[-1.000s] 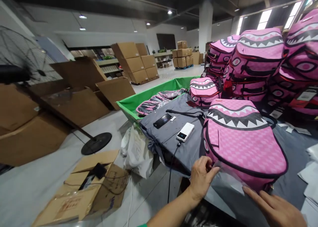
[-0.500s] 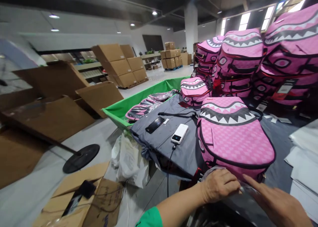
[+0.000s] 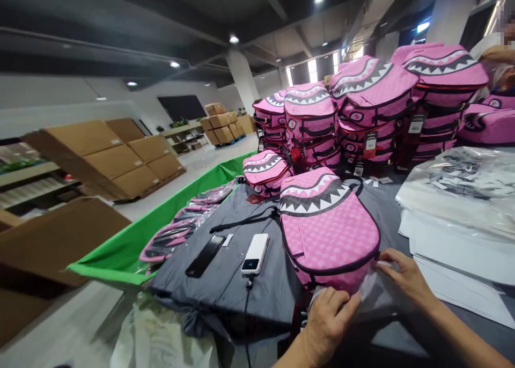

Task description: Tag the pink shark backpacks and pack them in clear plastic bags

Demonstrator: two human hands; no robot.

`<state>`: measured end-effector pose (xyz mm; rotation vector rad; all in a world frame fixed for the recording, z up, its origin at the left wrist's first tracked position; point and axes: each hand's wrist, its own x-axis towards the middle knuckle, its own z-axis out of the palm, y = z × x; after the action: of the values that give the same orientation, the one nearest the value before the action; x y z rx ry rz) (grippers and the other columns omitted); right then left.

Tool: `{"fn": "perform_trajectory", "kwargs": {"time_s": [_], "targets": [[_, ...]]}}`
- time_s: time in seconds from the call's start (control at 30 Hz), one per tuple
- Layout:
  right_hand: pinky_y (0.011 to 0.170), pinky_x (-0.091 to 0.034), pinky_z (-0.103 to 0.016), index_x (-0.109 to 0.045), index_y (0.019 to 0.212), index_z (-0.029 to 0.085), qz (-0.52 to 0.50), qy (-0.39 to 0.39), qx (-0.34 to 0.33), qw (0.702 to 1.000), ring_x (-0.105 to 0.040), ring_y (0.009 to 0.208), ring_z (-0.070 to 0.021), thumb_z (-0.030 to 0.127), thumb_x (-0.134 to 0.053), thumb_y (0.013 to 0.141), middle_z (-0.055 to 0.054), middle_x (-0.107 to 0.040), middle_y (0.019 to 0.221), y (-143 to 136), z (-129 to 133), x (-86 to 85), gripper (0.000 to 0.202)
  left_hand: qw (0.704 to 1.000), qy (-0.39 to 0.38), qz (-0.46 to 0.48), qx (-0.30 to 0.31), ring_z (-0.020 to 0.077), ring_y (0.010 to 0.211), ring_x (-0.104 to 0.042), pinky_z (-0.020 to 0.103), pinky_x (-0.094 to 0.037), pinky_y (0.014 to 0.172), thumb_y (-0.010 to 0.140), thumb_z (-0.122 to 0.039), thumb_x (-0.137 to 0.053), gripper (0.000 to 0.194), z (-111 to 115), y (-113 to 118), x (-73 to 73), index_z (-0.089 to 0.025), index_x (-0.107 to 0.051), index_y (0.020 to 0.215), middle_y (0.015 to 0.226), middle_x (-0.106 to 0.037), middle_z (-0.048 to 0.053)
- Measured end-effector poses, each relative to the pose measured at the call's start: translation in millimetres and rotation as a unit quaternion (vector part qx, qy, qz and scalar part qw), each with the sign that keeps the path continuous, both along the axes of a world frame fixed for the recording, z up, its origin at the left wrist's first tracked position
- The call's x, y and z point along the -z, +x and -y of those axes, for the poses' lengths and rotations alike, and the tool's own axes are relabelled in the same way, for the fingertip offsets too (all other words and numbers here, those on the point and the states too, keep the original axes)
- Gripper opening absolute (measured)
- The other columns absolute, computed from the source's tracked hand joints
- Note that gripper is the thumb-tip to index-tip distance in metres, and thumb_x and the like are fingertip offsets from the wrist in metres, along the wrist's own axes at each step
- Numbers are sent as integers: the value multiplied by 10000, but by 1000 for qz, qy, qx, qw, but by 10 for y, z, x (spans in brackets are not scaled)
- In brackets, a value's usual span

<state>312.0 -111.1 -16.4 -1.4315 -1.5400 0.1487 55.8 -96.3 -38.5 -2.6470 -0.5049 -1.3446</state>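
A pink checkered backpack [image 3: 330,234] with a black-and-white shark-teeth print lies on the grey-covered table. At its near end, a clear plastic bag [image 3: 368,288] is partly around the bottom. My left hand [image 3: 330,317] is closed on the bag's edge below the backpack's bottom. Beside the lower right corner, my right hand [image 3: 404,274] pinches the same clear film, fingertips close to the black piping. Much of the bag is hidden by the hands and hard to see against the grey cloth.
Stacked pink backpacks [image 3: 309,110] line the back. White plastic bags and sheets [image 3: 458,244] lie right. A power bank [image 3: 256,252] with a cable and a phone [image 3: 205,256] lie left, beside a green-walled bin [image 3: 108,250] holding wrapped bags. A person [image 3: 497,57] stands far right.
The view has swung right. My right hand has moved from near my left hand to the backpack's lower right corner, spreading the film, and its fingers now pinch.
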Motion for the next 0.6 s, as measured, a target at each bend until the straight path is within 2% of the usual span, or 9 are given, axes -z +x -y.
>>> {"fn": "perform_trajectory", "kwargs": {"time_s": [0.1,0.17,0.23,0.27,0.33,0.37,0.47,0.6], "targets": [[495,-473,-263,-541,745,234,32,87,122,988,-543,523,-142,709,-573,925,28,-554,627,-19,136,49,509,999,4,-7,-34,147,644,-528,286,-388,577,990,-149,-560,159,39,63,-9,-158,-675,1101,741,-627,4],[533,-499,-254,-548,819,231,73,144,132,978,-556,551,-136,532,-569,1000,23,-559,676,-48,301,91,352,999,0,-5,-41,150,634,-515,293,-370,575,1014,-162,-518,157,54,90,-13,-169,-674,1033,721,-616,3],[656,-568,-251,-618,976,205,152,178,65,970,-651,695,-150,329,-537,1030,-26,-643,822,-104,432,158,158,999,-8,-2,-42,153,632,-506,294,-363,585,1041,-187,-471,203,60,102,-25,-176,-667,990,718,-614,4],[737,-595,-266,-641,1081,186,200,182,26,962,-693,817,-172,261,-527,1019,-68,-681,945,-135,467,199,150,999,-14,0,-42,154,635,-506,293,-365,593,1052,-198,-450,226,61,103,-33,-177,-663,979,722,-617,7],[872,-614,-336,-640,1227,149,278,190,-16,941,-692,1062,-235,177,-512,977,-143,-677,1167,-179,467,273,282,999,-22,3,-42,154,645,-508,287,-373,607,1059,-213,-436,246,65,100,-48,-177,-660,964,721,-617,9],[898,-617,-367,-645,1234,139,301,200,-21,932,-675,1121,-257,152,-505,957,-159,-670,1203,-186,438,297,311,999,-22,3,-43,153,648,-511,285,-375,612,1055,-214,-445,241,72,97,-47,-179,-660,955,717,-616,8],[888,-629,-366,-679,1100,143,323,248,-53,912,-691,1074,-241,106,-507,935,-135,-710,1079,-137,309,296,241,998,-7,1,-67,150,673,-544,299,-419,701,1022,-196,-520,172,133,82,17,-194,-674,944,699,-611,-8],[877,-627,-315,-658,1017,145,331,283,-141,889,-718,938,-190,111,-508,983,-82,-737,926,-10,172,249,158,983,-13,57,-173,196,878,-623,384,-454,925,960,-184,-624,105,292,77,237,-241,-709,982,830,-667,22]]}}
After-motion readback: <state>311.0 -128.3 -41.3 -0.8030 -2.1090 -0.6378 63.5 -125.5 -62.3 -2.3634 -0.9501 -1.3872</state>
